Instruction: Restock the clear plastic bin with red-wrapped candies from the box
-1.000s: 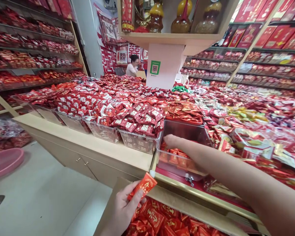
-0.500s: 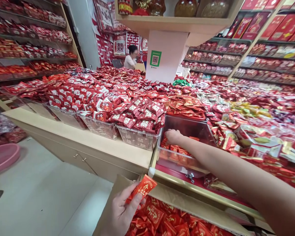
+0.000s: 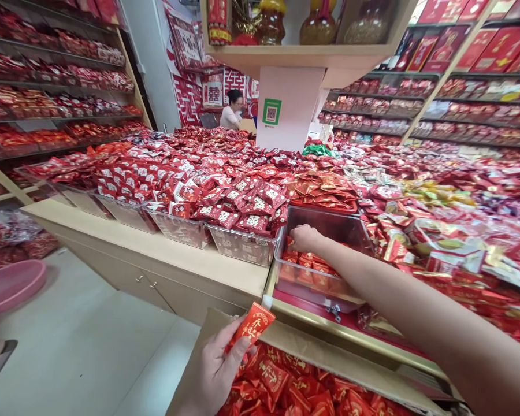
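My left hand [image 3: 216, 364] pinches a red candy packet [image 3: 255, 322] with gold lettering between thumb and fingers. It is held over a cardboard box [image 3: 329, 353] full of loose red packets [image 3: 277, 378] of the same look. Reaching across from the right, my right hand [image 3: 307, 238] is inside a clear plastic bin [image 3: 297, 293], near its left wall. Its fingers are curled closed above a low layer of upright red packets [image 3: 305, 264]; whatever they grip is hidden from view.
Bins heaped with dark red packets [image 3: 260, 205] line the counter [image 3: 199, 251] on the left. More sweets [image 3: 442, 271] spread to the right. A white pillar [image 3: 294, 115] carries an overhanging shelf [image 3: 303, 56]. A person [image 3: 231, 112] is at the back. A pink basin [image 3: 15, 283] sits on the floor.
The view has tilted and shifted slightly. Both hands keep nearly the same places: the left still holds the packet, the right is still in the bin.
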Demonstrator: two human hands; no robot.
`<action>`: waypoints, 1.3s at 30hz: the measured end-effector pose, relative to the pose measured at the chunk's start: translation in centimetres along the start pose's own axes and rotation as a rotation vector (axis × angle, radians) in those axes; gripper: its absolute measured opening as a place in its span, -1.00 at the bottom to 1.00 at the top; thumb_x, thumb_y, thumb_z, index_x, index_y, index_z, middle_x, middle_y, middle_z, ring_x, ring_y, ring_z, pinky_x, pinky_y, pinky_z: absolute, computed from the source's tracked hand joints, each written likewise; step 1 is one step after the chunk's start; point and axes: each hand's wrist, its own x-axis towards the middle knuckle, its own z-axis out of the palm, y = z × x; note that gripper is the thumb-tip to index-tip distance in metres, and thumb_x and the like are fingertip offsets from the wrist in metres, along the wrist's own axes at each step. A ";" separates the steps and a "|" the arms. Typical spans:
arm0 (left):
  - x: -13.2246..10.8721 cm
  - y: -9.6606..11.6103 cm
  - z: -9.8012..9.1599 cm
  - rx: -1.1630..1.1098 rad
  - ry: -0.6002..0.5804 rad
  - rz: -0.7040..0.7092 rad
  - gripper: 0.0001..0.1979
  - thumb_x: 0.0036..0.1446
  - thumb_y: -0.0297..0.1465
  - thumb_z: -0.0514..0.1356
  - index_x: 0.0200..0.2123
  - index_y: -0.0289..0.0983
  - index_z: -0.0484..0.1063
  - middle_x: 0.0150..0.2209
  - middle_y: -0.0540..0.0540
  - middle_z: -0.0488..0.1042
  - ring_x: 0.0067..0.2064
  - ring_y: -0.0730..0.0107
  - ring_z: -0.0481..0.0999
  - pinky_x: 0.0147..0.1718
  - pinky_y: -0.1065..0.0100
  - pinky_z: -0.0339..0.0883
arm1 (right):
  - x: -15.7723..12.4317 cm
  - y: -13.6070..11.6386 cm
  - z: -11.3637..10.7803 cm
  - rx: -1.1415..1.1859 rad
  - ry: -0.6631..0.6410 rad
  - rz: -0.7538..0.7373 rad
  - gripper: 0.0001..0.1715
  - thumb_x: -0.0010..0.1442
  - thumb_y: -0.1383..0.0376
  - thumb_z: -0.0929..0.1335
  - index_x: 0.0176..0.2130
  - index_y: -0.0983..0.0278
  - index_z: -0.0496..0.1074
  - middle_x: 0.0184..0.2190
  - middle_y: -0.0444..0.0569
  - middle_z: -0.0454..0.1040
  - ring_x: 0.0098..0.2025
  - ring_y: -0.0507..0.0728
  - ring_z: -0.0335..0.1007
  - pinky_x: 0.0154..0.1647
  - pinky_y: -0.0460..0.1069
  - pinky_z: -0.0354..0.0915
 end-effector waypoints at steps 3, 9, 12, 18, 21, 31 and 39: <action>0.0 0.6 -0.3 -0.082 -0.068 -0.020 -0.54 0.03 -0.09 0.11 -0.11 -0.29 0.43 -0.55 -0.01 0.46 -0.48 0.41 0.40 -0.45 0.45 0.31 | -3.2 -0.4 -3.7 0.017 0.168 0.040 -0.64 0.04 0.23 0.32 -0.17 0.38 0.41 -0.14 0.24 0.41 -0.09 0.31 0.31 -0.17 0.11 0.25; -1.2 3.4 1.1 -0.310 -0.088 -0.123 -0.46 -0.03 -0.04 0.15 -0.08 -0.29 0.36 -0.53 -0.04 0.50 -0.53 0.37 0.43 -0.56 0.44 0.29 | -16.6 -5.2 -5.5 0.801 0.257 -0.347 -0.72 0.13 0.16 0.27 -0.23 0.26 0.43 -0.34 -0.02 0.50 -0.34 0.07 0.39 -0.34 -0.08 0.27; -1.7 4.8 2.6 -0.432 -0.035 -0.052 -0.48 -0.11 -0.06 0.23 -0.11 -0.24 0.34 -0.43 -0.05 0.52 -0.44 0.31 0.50 -0.49 0.41 0.36 | -20.2 -7.2 -3.4 1.004 0.080 -0.375 -0.79 0.15 0.21 0.25 -0.32 0.27 0.42 -0.44 -0.08 0.49 -0.44 0.03 0.37 -0.43 -0.12 0.24; -0.3 3.8 1.4 -0.290 -0.084 0.137 -0.48 0.12 -0.10 0.02 0.09 -0.23 0.09 -0.19 -0.19 0.50 -0.34 0.31 0.51 -0.40 0.36 0.41 | -16.3 -2.2 -6.3 0.945 0.496 -0.196 -0.79 0.15 0.22 0.24 -0.34 0.30 0.37 -0.43 -0.05 0.45 -0.39 0.04 0.33 -0.39 -0.09 0.22; 0.8 1.0 -0.4 -0.112 -0.057 0.104 -0.51 0.13 -0.17 0.05 0.09 -0.23 0.08 -0.17 -0.17 0.48 -0.31 0.33 0.51 -0.30 0.33 0.42 | -11.3 1.1 -8.2 0.655 0.613 0.169 -0.77 0.09 0.25 0.28 -0.26 0.34 0.35 -0.38 0.01 0.44 -0.37 0.08 0.33 -0.39 -0.06 0.21; 0.4 -2.4 0.3 0.022 0.128 0.229 -0.63 0.12 -0.25 0.06 0.00 -0.20 0.22 -0.29 -0.06 0.48 -0.40 0.44 0.50 -0.40 0.44 0.41 | -1.2 -2.1 -1.7 0.486 -0.354 0.235 -0.71 -0.02 0.56 0.31 -0.22 0.40 0.36 -0.60 -0.13 0.36 -0.58 -0.03 0.30 -0.57 -0.14 0.24; 0.5 -2.6 0.3 0.076 0.140 0.392 -0.72 0.12 -0.34 0.07 -0.07 -0.19 0.29 -0.34 -0.03 0.51 -0.40 0.46 0.50 -0.39 0.47 0.40 | -0.1 -2.1 0.7 0.481 -0.486 0.307 -0.79 0.06 0.48 0.29 -0.23 0.52 0.35 -0.55 0.00 0.43 -0.60 0.00 0.35 -0.60 -0.15 0.27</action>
